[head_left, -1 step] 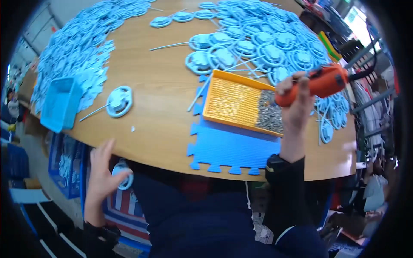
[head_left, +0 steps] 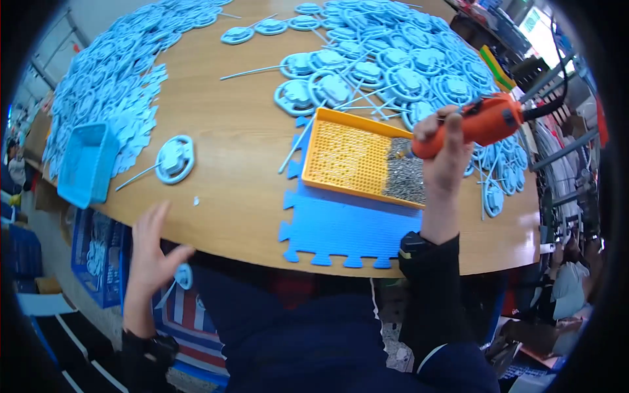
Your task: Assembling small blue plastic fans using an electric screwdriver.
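"The right hand (head_left: pixel 447 154), what's it doing?"

"It's clamped around an orange power tool (head_left: pixel 491 124), whose tip points left, over the yellow tray (head_left: pixel 354 190). I can't tell whether the tip touches anything there."

"And the left hand (head_left: pixel 152 259)?"

"Holding nothing that I can see. Thumb and fingers are spread apart, near the front edge of the desk (head_left: pixel 236 144)."

"Anything close to it?"

"A pale blue piece (head_left: pixel 184 276) shows just beyond the thumb, below the desk edge, above a striped bag (head_left: pixel 190 311). Whether it's resting on the bag, I can't tell."

"What's in the tray?"

"Loose metal screws (head_left: pixel 405 180) are heaped at its right end; the rest is a grid of small holes. It sits partly on a blue foam mat (head_left: pixel 347 226) with jigsaw edges."

"And the other pale blue pieces?"

"One round part (head_left: pixel 175 159) lies alone on the desk, its thin stem pointing left. A blue basket (head_left: pixel 82 187) stands left of it, beside the left heap (head_left: pixel 108 72). The right heap (head_left: pixel 406 39) spreads behind the tray, stems crossing at its near side."
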Demonstrator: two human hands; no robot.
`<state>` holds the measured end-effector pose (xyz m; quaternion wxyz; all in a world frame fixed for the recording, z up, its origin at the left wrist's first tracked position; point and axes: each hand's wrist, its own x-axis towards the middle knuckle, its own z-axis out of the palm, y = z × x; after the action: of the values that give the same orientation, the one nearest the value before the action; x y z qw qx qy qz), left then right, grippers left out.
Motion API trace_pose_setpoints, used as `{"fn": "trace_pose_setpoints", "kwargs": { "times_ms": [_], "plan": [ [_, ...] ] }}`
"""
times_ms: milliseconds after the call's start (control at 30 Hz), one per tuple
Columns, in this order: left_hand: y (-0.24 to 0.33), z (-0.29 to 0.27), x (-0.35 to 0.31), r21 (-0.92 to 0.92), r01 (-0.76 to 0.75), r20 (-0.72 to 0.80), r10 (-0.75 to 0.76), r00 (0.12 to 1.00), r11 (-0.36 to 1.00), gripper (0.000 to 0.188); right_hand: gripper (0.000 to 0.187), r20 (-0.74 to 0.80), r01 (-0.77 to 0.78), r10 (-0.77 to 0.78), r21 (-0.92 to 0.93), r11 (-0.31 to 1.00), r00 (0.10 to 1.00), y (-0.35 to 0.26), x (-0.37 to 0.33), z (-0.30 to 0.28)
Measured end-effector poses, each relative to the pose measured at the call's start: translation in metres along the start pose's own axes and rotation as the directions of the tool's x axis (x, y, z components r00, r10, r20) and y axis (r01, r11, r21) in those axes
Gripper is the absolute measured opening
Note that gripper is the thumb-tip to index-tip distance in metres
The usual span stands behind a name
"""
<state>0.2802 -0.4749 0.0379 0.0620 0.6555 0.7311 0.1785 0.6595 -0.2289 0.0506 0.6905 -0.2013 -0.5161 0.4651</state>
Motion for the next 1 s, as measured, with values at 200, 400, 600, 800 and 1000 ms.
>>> {"fn": "trace_pose_setpoints", "kwargs": {
  "times_ms": [200,400,600,800,1000],
  "plan": [
    [-0.077,0.039,0.127,0.177,-0.066,-0.093,0.084,0.992,0.982,0.077,0.036,-0.049,-0.003,0.000,-0.056,0.998,0.999,0.029,0.020,-0.009],
    [-0.059,0.042,0.151,0.001,0.019,0.080,-0.019,0.997,1.000,0.057,0.038,-0.064,0.031,-0.037,-0.099,0.995,0.997,0.043,0.028,-0.023],
    [0.035,0.046,0.104,-0.110,-0.243,0.000,0.244,0.970,0.964,0.054,0.036,-0.045,0.025,-0.028,-0.081,0.996,0.999,0.052,0.032,-0.023],
    [0.146,0.083,0.073,-0.226,-0.466,0.068,0.491,0.869,0.856,0.064,0.035,-0.040,0.009,-0.011,-0.061,0.998,0.999,0.050,0.031,-0.025],
    [0.172,0.113,0.063,-0.264,-0.483,-0.064,0.485,0.872,0.835,0.070,0.038,-0.054,0.017,-0.019,-0.044,0.999,0.998,0.031,0.027,-0.017]
  ]
}}
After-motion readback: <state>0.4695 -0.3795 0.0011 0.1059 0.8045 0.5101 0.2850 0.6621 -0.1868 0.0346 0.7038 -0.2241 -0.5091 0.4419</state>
